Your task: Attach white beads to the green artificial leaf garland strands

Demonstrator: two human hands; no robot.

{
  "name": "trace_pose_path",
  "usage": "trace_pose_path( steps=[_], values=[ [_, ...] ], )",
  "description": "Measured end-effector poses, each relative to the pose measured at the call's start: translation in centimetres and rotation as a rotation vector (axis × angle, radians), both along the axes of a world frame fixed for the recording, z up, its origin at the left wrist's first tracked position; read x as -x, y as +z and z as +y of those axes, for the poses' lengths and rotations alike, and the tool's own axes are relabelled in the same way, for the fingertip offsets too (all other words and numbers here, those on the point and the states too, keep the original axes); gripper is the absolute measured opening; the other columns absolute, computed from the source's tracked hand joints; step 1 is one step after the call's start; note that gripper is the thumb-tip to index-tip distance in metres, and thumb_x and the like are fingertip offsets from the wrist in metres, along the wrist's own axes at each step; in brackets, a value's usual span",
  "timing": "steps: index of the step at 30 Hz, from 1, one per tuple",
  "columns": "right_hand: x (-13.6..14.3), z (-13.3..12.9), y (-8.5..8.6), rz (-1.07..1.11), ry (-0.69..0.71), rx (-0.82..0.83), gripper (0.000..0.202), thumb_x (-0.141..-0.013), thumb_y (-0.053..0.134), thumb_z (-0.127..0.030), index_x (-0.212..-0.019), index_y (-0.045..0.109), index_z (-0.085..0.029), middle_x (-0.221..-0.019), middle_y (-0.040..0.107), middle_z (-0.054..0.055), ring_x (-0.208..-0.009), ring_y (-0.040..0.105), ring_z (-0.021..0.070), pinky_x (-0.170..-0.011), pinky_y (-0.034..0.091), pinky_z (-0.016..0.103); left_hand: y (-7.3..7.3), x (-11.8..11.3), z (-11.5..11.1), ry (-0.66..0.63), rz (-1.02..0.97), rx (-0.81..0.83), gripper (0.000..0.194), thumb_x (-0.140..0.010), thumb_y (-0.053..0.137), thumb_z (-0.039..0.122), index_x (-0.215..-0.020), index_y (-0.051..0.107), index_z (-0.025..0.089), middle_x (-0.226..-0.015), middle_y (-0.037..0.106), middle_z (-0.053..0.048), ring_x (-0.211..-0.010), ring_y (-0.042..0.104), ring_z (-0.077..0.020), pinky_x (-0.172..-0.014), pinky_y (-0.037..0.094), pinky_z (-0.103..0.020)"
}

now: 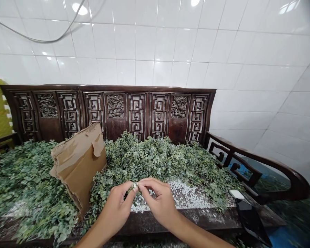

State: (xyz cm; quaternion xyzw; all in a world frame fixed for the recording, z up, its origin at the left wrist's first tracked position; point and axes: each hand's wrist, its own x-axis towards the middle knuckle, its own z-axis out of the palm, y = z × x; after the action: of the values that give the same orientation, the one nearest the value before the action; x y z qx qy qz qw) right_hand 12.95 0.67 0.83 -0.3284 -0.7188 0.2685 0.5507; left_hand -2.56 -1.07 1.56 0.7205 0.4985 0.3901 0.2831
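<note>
My left hand (pixel 120 201) and my right hand (pixel 160 199) meet at the fingertips over the front of a wooden bench. Both are closed in a pinch around a small white bead (pixel 135 186), with a bit of green at it on the left side. Fingers cover most of this piece, so its exact shape is hidden. Just beyond and to the right of my hands, many loose white beads (pixel 188 195) lie spread on the seat. A heap of artificial green leaf sprigs (pixel 155 160) rises behind them.
An upright piece of torn cardboard (pixel 80 165) splits the heap, with more green sprigs (pixel 23 175) to its left. The dark carved bench back (pixel 116 127) and right armrest (pixel 268 165) border the seat. A black phone-like device (pixel 250 217) and a white object (pixel 237 194) lie at right.
</note>
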Motion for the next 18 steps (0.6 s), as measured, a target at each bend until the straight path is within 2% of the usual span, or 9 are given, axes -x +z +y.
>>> trace_pose_path(
  steps=[8, 13, 16, 18],
  values=[
    [-0.2, 0.4, -0.4, -0.062, 0.063, -0.139, 0.019, -0.087, 0.056, -0.015, -0.093, 0.073, -0.019, -0.087, 0.073, 0.007, -0.080, 0.068, 0.0176, -0.074, 0.053, 0.028, -0.2, 0.1, 0.0, 0.018, 0.076, 0.005, 0.038, -0.093, 0.035, 0.043, -0.065, 0.044, 0.020, -0.059, 0.039, 0.005, -0.058, 0.037, -0.0123, -0.054, 0.025, -0.023],
    [-0.6, 1.2, -0.7, -0.101, 0.081, -0.067, 0.018, -0.089, 0.055, -0.018, -0.089, 0.073, -0.020, -0.085, 0.073, 0.005, -0.079, 0.067, 0.0167, -0.073, 0.052, 0.027, -0.9, 0.4, 0.9, 0.038, 0.095, 0.002, 0.036, -0.092, 0.038, 0.044, -0.067, 0.049, 0.019, -0.060, 0.048, 0.004, -0.059, 0.043, -0.0140, -0.055, 0.032, -0.023],
    [-0.8, 2.6, -2.2, -0.163, 0.002, 0.019, 0.020, -0.092, 0.051, -0.020, -0.087, 0.070, -0.018, -0.083, 0.071, 0.005, -0.076, 0.065, 0.0160, -0.070, 0.050, 0.026, -1.3, 0.8, 1.3, 0.096, 0.078, 0.037, 0.033, -0.087, 0.045, 0.048, -0.076, 0.057, 0.020, -0.068, 0.060, 0.001, -0.065, 0.053, -0.0175, -0.059, 0.041, -0.025],
    [-1.0, 3.9, -4.5, -0.343, -0.061, 0.054, 0.021, -0.093, 0.049, -0.018, -0.088, 0.069, -0.017, -0.082, 0.070, 0.005, -0.075, 0.064, 0.0161, -0.068, 0.050, 0.026, -1.5, 1.1, 1.5, 0.133, 0.052, 0.093, 0.035, -0.080, 0.056, 0.050, -0.092, 0.063, 0.019, -0.086, 0.070, -0.004, -0.081, 0.061, -0.0224, -0.071, 0.047, -0.028]
  ],
)
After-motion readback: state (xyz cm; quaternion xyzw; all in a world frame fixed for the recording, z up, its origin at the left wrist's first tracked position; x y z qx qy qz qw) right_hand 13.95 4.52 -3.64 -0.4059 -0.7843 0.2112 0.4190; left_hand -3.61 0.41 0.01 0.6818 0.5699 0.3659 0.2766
